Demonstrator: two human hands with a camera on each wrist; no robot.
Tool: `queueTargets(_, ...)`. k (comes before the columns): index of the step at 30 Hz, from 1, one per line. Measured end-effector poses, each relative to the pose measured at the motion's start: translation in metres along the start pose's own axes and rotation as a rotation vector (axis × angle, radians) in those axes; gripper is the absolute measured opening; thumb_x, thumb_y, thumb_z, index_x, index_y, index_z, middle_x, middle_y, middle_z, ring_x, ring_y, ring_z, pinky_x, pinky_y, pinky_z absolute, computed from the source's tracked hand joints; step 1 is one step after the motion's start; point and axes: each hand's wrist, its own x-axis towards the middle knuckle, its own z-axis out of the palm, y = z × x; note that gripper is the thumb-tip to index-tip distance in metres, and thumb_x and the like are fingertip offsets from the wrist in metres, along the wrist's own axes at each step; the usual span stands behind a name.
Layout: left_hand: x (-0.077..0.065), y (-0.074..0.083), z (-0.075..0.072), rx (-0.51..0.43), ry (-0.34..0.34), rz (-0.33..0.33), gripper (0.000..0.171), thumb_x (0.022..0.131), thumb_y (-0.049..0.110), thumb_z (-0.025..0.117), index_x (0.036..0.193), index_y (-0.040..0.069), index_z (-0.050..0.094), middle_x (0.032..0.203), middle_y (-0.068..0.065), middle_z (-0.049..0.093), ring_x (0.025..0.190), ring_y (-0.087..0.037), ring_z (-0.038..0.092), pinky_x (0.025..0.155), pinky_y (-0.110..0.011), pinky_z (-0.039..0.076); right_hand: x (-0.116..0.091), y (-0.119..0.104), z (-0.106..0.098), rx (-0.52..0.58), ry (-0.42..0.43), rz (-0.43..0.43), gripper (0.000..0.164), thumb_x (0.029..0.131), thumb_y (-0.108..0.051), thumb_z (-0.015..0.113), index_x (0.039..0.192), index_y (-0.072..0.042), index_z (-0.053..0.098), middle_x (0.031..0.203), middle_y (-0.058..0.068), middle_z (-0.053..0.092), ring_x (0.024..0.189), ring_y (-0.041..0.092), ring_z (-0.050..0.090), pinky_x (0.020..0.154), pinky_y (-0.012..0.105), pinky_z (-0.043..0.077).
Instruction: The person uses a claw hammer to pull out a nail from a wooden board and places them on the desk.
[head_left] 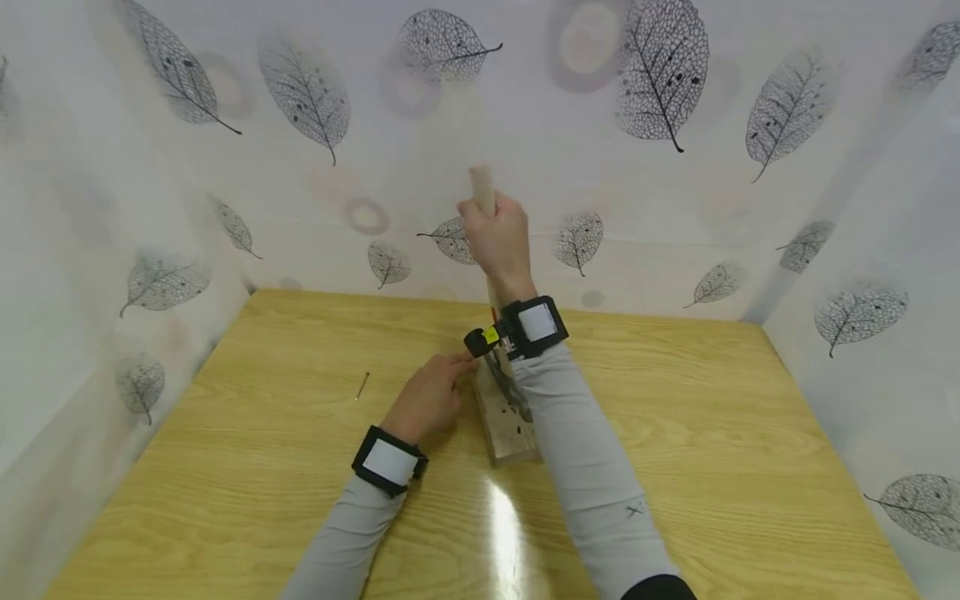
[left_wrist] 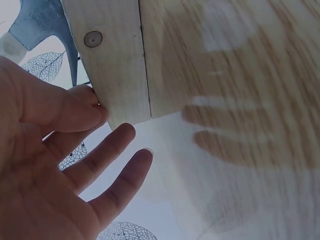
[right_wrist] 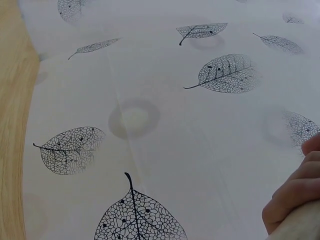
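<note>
So, from the left, a lone nail [head_left: 362, 386] lies on the wood-grain table [head_left: 315, 483], just short of the left hand [head_left: 427, 398]. Thumb and forefinger come together at the edge of a wooden block [head_left: 502, 433], the other visible fingers reaching out loosely; whether anything is pinched there, I can't tell. The block sits mid-table, its long axis running away from the person with the far end leaning a little left, dark spots on top, and the left wrist view picks out a round metal head [left_wrist: 93, 39] beside a seam. Over it comes the claw hammer [head_left: 482, 185], head nearest the person, pale handle rising away toward the leaf-print cloth [head_left: 405, 167]; "0.5KG" reads on the steel, the line below too blurred. The right hand [head_left: 498, 242] is wrapped firmly round that handle near its butt. Blocking part of the hammer's head are the wrist camera [head_left: 480, 339], its yellow label illegible, and the grey right sleeve [head_left: 592, 467], which bears a small X-like mark.
</note>
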Motion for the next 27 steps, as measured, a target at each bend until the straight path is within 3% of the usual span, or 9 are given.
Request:
queueTargets(5,0.002,-0.002,0.003,0.029,-0.010,-0.023,0.058,0.086,-0.008,0.057,0.141,0.011,0.060,0.154,-0.005,0.050,0.126,-0.029,0.057,0.105,-0.041,0.049,-0.004,-0.001,-0.010,0.048,0.057,-0.036,0.027,0.099,-0.021,0.061,0.077,-0.008,0.053,0.059,-0.002,0.045,0.048,0.012,0.041,0.043,0.026,0.035)
queueTargets(12,0.003,-0.002,0.005,0.026,-0.005,-0.028,0.055,0.087,-0.008,0.055,0.138,0.010,0.063,0.153,-0.005,0.052,0.125,-0.029,0.058,0.106,-0.042,0.049,-0.018,-0.003,-0.020,0.135,0.055,-0.071,0.027,0.099,-0.021,0.060,0.075,-0.014,0.052,0.058,-0.002,0.045,0.047,0.012,0.041,0.043,0.027,0.036)
queueTargets(15,0.003,0.000,0.005,0.018,-0.007,-0.023,0.053,0.089,-0.008,0.055,0.139,0.009,0.062,0.154,-0.005,0.049,0.128,-0.031,0.057,0.111,-0.044,0.045,-0.034,-0.005,-0.031,0.242,0.082,-0.143,0.025,0.099,-0.015,0.060,0.074,-0.013,0.053,0.054,-0.006,0.043,0.043,0.010,0.038,0.040,0.026,0.033)
queueTargets(19,0.001,0.002,0.006,0.011,0.002,-0.006,0.049,0.092,-0.006,0.054,0.139,0.008,0.061,0.152,-0.006,0.052,0.129,-0.032,0.056,0.114,-0.045,0.042,-0.058,-0.006,-0.051,0.385,0.102,-0.300,0.025,0.097,-0.009,0.056,0.074,-0.014,0.052,0.050,-0.009,0.039,0.039,0.007,0.031,0.035,0.025,0.026)
queueTargets(24,0.001,0.004,0.006,0.040,0.036,-0.003,0.045,0.095,-0.003,0.054,0.138,0.009,0.063,0.149,-0.006,0.055,0.126,-0.032,0.058,0.107,-0.047,0.048,-0.076,-0.007,-0.069,0.492,0.124,-0.442,0.024,0.097,-0.007,0.054,0.074,-0.012,0.049,0.048,-0.006,0.035,0.035,0.009,0.027,0.031,0.027,0.020)
queueTargets(27,0.000,0.007,0.004,0.062,0.040,-0.028,0.043,0.097,0.001,0.055,0.138,0.011,0.064,0.147,-0.005,0.057,0.123,-0.033,0.059,0.102,-0.052,0.051,-0.083,-0.009,-0.075,0.541,0.143,-0.467,0.023,0.096,-0.005,0.053,0.074,-0.010,0.048,0.047,-0.005,0.033,0.034,0.009,0.025,0.031,0.026,0.018)
